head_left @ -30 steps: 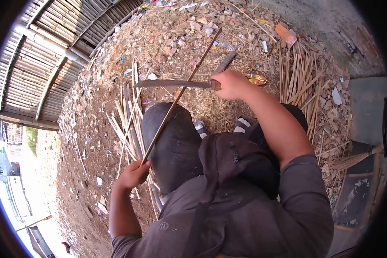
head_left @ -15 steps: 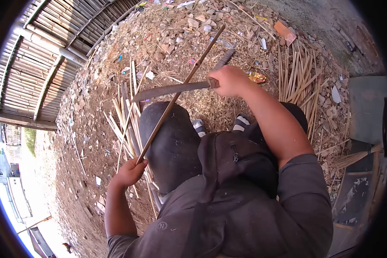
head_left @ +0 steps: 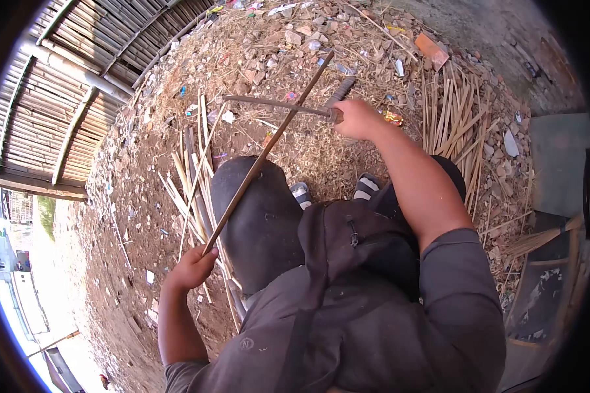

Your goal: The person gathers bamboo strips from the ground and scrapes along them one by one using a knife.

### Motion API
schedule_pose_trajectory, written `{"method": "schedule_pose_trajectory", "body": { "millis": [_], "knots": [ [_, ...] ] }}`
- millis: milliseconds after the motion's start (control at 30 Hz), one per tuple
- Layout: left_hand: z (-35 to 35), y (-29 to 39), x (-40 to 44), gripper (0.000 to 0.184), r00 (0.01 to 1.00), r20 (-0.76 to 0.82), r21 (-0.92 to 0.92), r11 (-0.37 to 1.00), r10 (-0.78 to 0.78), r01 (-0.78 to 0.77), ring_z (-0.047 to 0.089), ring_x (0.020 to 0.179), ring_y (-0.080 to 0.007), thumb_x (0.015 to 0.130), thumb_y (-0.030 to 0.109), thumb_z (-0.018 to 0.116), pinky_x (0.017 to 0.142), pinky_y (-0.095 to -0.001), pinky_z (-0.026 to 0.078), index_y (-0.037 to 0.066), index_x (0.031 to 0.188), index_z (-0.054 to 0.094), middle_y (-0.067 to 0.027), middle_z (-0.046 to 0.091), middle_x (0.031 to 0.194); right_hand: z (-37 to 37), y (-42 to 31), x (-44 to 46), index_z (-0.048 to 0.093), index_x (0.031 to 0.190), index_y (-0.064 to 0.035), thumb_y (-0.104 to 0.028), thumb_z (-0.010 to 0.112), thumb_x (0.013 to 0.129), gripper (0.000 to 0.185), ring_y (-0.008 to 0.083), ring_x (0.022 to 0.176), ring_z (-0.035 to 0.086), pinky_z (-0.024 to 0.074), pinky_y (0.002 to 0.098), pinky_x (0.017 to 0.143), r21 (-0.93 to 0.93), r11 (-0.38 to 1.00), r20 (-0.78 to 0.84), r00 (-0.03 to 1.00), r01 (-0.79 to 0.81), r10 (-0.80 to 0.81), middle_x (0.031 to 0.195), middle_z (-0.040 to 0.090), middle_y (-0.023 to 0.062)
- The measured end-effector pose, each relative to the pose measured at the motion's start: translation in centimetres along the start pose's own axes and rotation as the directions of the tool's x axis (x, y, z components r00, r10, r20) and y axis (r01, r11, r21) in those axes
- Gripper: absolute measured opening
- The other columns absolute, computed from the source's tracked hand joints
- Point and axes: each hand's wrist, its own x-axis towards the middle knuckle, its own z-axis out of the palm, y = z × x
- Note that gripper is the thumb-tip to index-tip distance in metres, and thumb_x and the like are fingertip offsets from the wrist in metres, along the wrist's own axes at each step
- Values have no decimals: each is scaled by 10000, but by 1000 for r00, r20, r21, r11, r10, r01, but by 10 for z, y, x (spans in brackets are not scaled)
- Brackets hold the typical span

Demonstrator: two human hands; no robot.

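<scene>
My left hand is closed around the lower end of a long brown bamboo strip. The strip slants up and away, passing over my left knee. In my right hand is the grip of a machete, its blade pointing left and seen nearly edge-on. Blade and strip cross near the strip's upper part; whether they touch I cannot tell. Just beyond my right fist shows a dark ribbed handle-like piece; whether it joins the machete is unclear.
Split bamboo strips lie in piles to the left and right of my legs. Straw, stones and litter cover the ground. A bamboo-slat wall stands at upper left. A brick piece and a straw broom are on the right.
My right hand has moved slightly right, and the machete blade has risen and turned from broadside to nearly edge-on. The strip's far end has dropped a little, with my left hand slightly lower.
</scene>
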Motion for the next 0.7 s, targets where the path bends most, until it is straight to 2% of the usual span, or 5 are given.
{"method": "schedule_pose_trajectory", "body": {
  "millis": [33,133,367,467,700],
  "knots": [
    [-3,3,0,374,1000,-20,30,999,23,-23,402,562,-69,1049,353,544,516,-289,357,102,773,539,78,456,624,-4,3,5,685,954,-118,-197,663,770,201,376,835,681,530,501,744,-71,997,125,992,39,-30,845,699,151],
    [-8,5,-6,372,1000,-16,-29,1000,5,-6,395,563,-66,1050,350,543,516,-282,352,105,771,537,82,453,626,-13,-20,-2,683,965,-118,-193,663,767,212,375,846,682,529,504,748,-161,987,45,999,8,-1,853,699,159],
    [-2,-19,5,363,999,38,-72,997,-9,12,402,564,-64,1043,343,561,516,-280,356,107,767,551,77,463,622,-6,-56,-20,666,949,-120,-212,688,738,232,392,813,676,530,504,728,-338,862,155,925,379,-346,794,678,157],
    [-4,-30,2,346,999,14,52,998,36,-37,421,580,-69,1036,320,570,532,-290,376,96,773,562,67,476,626,0,-3,-1,677,956,-125,-183,657,769,197,376,845,690,536,500,743,-23,1000,56,998,12,-11,897,714,126],
    [-2,-20,1,329,997,67,-156,987,-28,38,389,501,-66,1035,284,552,470,-269,324,115,754,523,68,441,596,6,-8,-4,660,926,-125,-224,670,772,183,382,838,688,540,504,737,-125,985,-1,993,120,-121,845,702,135]
  ]
}}
